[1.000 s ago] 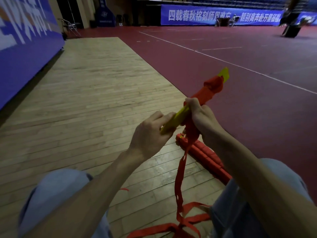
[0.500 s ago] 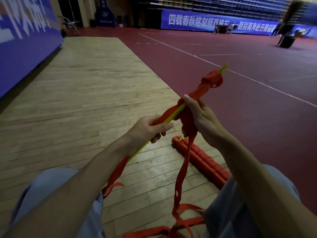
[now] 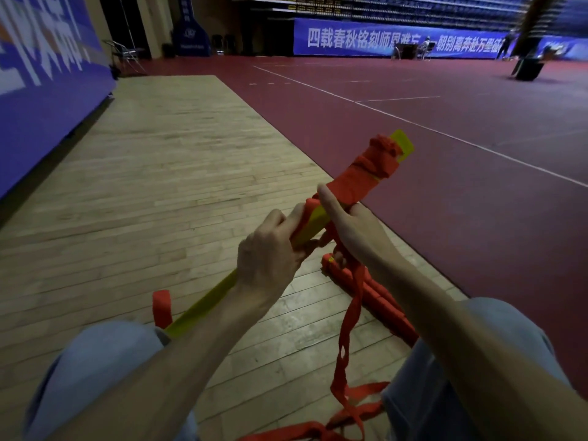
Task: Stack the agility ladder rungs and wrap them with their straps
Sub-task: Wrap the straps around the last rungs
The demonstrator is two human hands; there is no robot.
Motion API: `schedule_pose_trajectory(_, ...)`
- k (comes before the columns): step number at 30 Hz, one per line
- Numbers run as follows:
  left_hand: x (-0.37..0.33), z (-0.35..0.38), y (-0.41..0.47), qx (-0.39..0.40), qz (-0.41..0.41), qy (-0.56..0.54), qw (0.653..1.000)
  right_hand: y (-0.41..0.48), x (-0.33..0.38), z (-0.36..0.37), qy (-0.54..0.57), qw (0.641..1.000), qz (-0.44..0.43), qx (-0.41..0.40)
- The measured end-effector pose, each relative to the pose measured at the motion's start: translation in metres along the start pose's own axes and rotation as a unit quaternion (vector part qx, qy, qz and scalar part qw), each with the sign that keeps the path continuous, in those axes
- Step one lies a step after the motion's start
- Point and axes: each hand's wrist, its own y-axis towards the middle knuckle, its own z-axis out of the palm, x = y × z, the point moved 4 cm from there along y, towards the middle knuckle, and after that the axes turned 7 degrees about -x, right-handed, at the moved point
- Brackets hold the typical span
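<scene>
Rung stack [image 3: 203,302]: flat yellow, held in the air over the wooden floor [image 3: 159,186], slanting from the left knee up and away to the right. Red strap [image 3: 356,183] is wound in several turns on the far end, bunched near the tip. The stack is bare yellow from mid-length back.

Step, my read: mid-wrap on this stack, about a third covered.

Hands:
- left hand [image 3: 267,262] grips the stack mid-length, fingers curled round it
- right hand [image 3: 353,227] has its thumb pressed flat on the last turn, fingers curled underneath on the strap
- loose tail [image 3: 350,313] drops from the right hand to a heap on the floor

Next move needs:
- tension held on the tail
- left hand steadying or rotating the stack
- each turn laid just beside the last, working toward the near end
- lots of slack left, so a snag risk

Nearby: wrapped bundle [image 3: 378,294] on the floor beside the right leg, and a red loop [image 3: 161,305] by the left knee.

Can't tell:
- rung count
- exact right finger pinch (under the stack)
- stack's near end (behind knee and forearm)
- bundle's full length (behind the right arm)
- strap heap (cut off at the bottom edge)
</scene>
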Motion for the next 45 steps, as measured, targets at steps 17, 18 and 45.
schedule_pose_trajectory(17,-0.015,0.019,-0.009,0.35,-0.262,-0.541,0.719,0.011,0.017,-0.03,0.108,0.99,-0.085,0.005)
schedule_pose_trajectory(18,-0.011,0.018,-0.008,0.351,-0.272,-0.531,0.722,0.012,0.015,-0.03,0.094,0.993,-0.065,0.021)
schedule_pose_trajectory(45,-0.017,0.023,-0.019,0.299,-0.282,-0.443,0.797,0.01,0.016,-0.029,0.288,0.957,-0.009,-0.027)
